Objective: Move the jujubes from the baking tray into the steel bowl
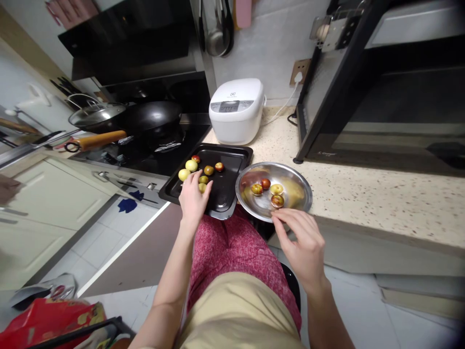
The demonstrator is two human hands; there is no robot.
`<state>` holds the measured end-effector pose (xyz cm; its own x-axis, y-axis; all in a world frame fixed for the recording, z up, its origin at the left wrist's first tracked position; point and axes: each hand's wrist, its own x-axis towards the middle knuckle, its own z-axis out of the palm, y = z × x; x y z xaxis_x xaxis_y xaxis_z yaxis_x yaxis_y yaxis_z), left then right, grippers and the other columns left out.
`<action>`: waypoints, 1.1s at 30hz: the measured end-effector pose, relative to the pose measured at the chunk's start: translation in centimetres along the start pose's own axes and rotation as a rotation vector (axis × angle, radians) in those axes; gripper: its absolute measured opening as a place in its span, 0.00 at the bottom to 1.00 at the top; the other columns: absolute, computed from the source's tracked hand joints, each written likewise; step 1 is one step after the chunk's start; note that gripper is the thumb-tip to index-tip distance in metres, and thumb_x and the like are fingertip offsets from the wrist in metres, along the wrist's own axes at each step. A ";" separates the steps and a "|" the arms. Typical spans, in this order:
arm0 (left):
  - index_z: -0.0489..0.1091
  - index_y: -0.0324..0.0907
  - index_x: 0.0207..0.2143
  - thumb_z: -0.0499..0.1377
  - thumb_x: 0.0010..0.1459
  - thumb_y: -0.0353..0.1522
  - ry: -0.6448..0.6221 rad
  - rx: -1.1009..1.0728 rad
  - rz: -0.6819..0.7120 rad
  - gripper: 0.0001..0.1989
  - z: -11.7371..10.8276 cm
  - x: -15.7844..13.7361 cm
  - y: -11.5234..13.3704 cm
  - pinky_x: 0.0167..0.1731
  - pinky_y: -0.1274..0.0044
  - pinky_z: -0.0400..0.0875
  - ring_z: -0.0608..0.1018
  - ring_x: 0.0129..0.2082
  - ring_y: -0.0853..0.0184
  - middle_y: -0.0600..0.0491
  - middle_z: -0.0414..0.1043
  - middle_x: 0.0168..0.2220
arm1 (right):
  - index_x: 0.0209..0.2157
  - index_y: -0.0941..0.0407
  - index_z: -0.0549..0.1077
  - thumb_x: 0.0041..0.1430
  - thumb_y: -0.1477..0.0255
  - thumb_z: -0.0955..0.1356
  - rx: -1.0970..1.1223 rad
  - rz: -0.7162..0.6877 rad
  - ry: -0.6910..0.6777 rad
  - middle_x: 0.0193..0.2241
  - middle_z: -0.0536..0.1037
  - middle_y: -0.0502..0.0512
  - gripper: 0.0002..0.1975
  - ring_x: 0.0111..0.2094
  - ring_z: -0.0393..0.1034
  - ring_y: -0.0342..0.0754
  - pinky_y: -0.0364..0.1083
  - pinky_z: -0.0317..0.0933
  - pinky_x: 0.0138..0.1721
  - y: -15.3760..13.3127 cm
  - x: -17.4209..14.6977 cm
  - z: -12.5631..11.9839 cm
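Observation:
A black baking tray [227, 162] holds several small round fruits, yellow-green to red-brown, that look like fresh jujubes [191, 166]. My left hand [193, 196] reaches over the tray's near left part, thumb and fingers apart. A yellow-green fruit [202, 187] lies between them, and the contact is unclear. To the right, a shallow steel bowl [298, 191] contains several more such fruits [277, 200], blotched brown and yellow. At its near rim is my right hand [300, 237], thumb and fingertips brought together; whatever they may pinch is hidden.
Behind the tray stands a white rice cooker [236, 114]. A black wok [152, 116] and a lidded pan [98, 116] with a wooden handle sit on the stove at left. A large black oven-like appliance [392, 111] takes up the right side of the speckled counter [363, 194].

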<state>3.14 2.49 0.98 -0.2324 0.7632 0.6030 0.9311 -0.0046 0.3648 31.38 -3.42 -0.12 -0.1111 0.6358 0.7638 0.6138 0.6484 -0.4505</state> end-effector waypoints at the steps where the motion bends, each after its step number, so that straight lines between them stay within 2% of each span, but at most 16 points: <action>1: 0.73 0.43 0.56 0.64 0.63 0.39 -0.025 0.037 -0.007 0.20 0.3 0.2 -0.3 0.47 0.64 0.77 0.80 0.51 0.50 0.42 0.77 0.53 | 0.41 0.54 0.77 0.65 0.79 0.71 0.003 -0.004 0.003 0.38 0.83 0.54 0.07 0.42 0.78 0.51 0.53 0.68 0.49 0.0 -0.1 0.1; 4: 0.74 0.42 0.54 0.65 0.63 0.39 -0.140 0.133 -0.047 0.20 1.0 0.7 -0.4 0.42 0.66 0.78 0.81 0.47 0.51 0.41 0.77 0.52 | 0.41 0.55 0.76 0.64 0.80 0.71 0.010 -0.016 0.006 0.38 0.83 0.55 0.07 0.42 0.78 0.50 0.52 0.68 0.49 0.0 -0.2 0.1; 8: 0.71 0.43 0.58 0.64 0.64 0.34 -0.323 0.253 -0.158 0.21 0.8 1.3 0.9 0.43 0.68 0.77 0.82 0.47 0.53 0.44 0.76 0.55 | 0.40 0.56 0.77 0.63 0.82 0.72 0.007 -0.030 0.026 0.37 0.83 0.55 0.08 0.41 0.78 0.50 0.52 0.68 0.49 0.1 -0.4 0.0; 12: 0.71 0.44 0.58 0.61 0.66 0.31 -0.385 0.284 -0.161 0.19 0.3 1.5 1.7 0.42 0.70 0.77 0.81 0.48 0.53 0.46 0.76 0.54 | 0.40 0.56 0.77 0.62 0.82 0.72 0.001 -0.029 0.045 0.37 0.83 0.56 0.08 0.41 0.78 0.51 0.52 0.68 0.49 0.1 -0.3 -0.1; 17: 0.74 0.44 0.54 0.64 0.63 0.30 -0.331 0.193 -0.116 0.16 0.3 1.3 1.6 0.41 0.69 0.76 0.82 0.47 0.53 0.46 0.77 0.51 | 0.40 0.55 0.77 0.63 0.81 0.71 0.015 -0.021 0.037 0.36 0.83 0.55 0.08 0.40 0.78 0.51 0.52 0.68 0.48 -0.1 -0.3 0.1; 22: 0.74 0.42 0.49 0.66 0.61 0.30 -0.163 -0.150 0.053 0.13 -0.2 0.5 2.1 0.47 0.69 0.76 0.81 0.46 0.57 0.48 0.78 0.47 | 0.40 0.55 0.76 0.63 0.81 0.71 0.013 -0.018 0.034 0.36 0.83 0.55 0.07 0.40 0.78 0.50 0.51 0.68 0.48 -0.1 -0.3 0.4; 26: 0.75 0.43 0.49 0.66 0.63 0.32 -0.090 -0.440 0.154 0.12 -1.3 -1.3 4.3 0.49 0.70 0.76 0.81 0.44 0.61 0.49 0.79 0.45 | 0.40 0.55 0.77 0.63 0.81 0.71 0.022 -0.009 0.040 0.37 0.83 0.55 0.07 0.41 0.78 0.50 0.52 0.69 0.48 -0.4 -0.1 0.5; 33: 0.75 0.43 0.51 0.67 0.63 0.31 -0.051 -0.619 0.268 0.14 -2.4 -5.0 8.5 0.49 0.73 0.78 0.81 0.45 0.64 0.50 0.79 0.45 | 0.46 0.54 0.78 0.65 0.79 0.70 0.059 0.023 0.023 0.41 0.84 0.56 0.09 0.44 0.78 0.51 0.54 0.70 0.51 -1.7 0.6 1.1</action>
<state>11.52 -2.98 2.77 0.0118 0.7140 0.7001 0.6187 -0.5552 0.5558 29.37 -3.70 0.61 -0.0789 0.6414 0.7632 0.5685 0.6578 -0.4941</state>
